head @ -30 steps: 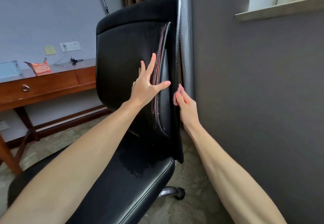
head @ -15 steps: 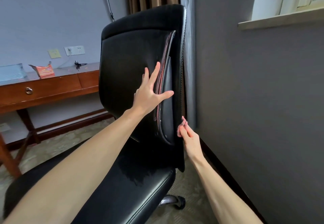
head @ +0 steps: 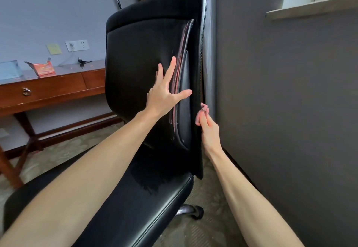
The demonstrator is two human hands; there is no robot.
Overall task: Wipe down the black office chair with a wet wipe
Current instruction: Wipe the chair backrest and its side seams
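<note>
The black office chair (head: 139, 53) fills the middle of the head view, its tall backrest facing me and its shiny seat below. My left hand (head: 164, 93) lies flat on the backrest front, fingers spread, thumb across the worn side seam. My right hand (head: 207, 126) is at the backrest's right edge, pinching a small crumpled pinkish wet wipe (head: 203, 109) against that edge. Most of the wipe is hidden by my fingers and the chair.
A grey wall (head: 280, 111) stands close to the chair's right side, with a window sill (head: 310, 8) above. A wooden desk (head: 52, 90) at the left carries an orange packet (head: 43, 68) and a plug. Curtains hang behind the chair. One caster (head: 195, 211) shows on the carpet.
My right hand slid down the backrest's right edge, then came back up part of the way. The left hand stayed pressed on the backrest.
</note>
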